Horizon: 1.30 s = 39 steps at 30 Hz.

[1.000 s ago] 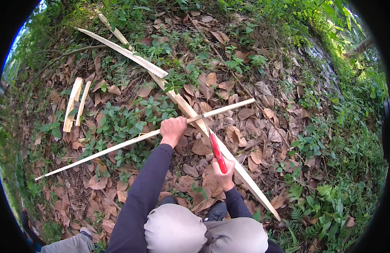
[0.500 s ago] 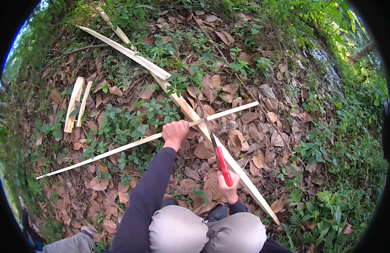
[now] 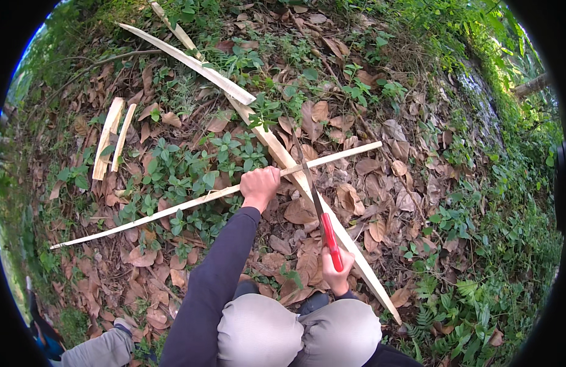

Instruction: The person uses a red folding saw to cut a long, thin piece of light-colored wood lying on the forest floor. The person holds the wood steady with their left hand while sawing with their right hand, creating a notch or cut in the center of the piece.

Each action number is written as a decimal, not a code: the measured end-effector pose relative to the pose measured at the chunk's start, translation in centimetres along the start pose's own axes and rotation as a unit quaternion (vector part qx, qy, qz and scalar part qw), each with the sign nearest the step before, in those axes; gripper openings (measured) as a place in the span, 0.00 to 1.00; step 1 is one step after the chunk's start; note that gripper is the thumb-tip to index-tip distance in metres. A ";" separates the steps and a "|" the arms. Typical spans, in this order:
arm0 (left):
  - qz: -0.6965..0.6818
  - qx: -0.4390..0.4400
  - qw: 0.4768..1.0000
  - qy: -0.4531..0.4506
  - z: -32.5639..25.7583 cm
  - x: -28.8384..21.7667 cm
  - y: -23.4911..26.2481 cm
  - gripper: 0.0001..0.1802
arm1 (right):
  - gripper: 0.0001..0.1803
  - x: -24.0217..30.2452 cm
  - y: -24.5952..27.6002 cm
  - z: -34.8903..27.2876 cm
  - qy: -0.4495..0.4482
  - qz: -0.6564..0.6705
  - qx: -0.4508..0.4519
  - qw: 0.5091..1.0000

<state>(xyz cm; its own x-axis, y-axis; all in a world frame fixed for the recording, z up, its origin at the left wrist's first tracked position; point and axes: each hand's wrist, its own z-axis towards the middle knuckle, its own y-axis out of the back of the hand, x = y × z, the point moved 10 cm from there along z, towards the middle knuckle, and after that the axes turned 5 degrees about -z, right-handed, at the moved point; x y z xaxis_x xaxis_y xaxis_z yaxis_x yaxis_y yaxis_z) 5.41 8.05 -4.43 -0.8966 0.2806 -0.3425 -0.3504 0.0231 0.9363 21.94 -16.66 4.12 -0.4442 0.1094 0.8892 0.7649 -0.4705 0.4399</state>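
A long, thin wooden strip [image 3: 167, 211] lies slantwise across a longer wooden plank [image 3: 272, 147] on the leafy ground. My left hand [image 3: 260, 186] is closed round the strip, just left of where the two cross. My right hand [image 3: 338, 270] grips the red handle [image 3: 332, 241] of a hand saw. The saw's dark blade [image 3: 314, 191] crosses the strip at the crossing point, close to the plank's right edge. The strip's free end reaches out to the right beyond the blade. The teeth are too small to make out.
Another pale plank [image 3: 191, 64] rests over the far part of the long plank. Two short wood pieces, one wider [image 3: 108, 140] and one narrow [image 3: 123, 137], lie at the left. Another person's leg [image 3: 99, 348] shows at lower left. Dry leaves and green plants surround my knees [image 3: 258, 333].
The saw has been drawn back toward me a little, its handle now farther from the strip. My left hand keeps its hold. The whole view has shifted slightly.
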 end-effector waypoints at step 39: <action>0.016 0.030 0.999 -0.010 0.9 0.2 -0.2 0.24 | 0.07 0.4 -4.0 5.9 0.029 0.014 0.000 0.999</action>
<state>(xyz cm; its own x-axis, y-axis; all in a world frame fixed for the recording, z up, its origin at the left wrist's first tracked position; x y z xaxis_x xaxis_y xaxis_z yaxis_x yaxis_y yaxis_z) 5.53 9.00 -4.67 -0.9015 0.3010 -0.3111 -0.3041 0.0708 0.9500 21.48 -9.59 3.47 -0.4485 0.0456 0.8926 0.7777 -0.4722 0.4149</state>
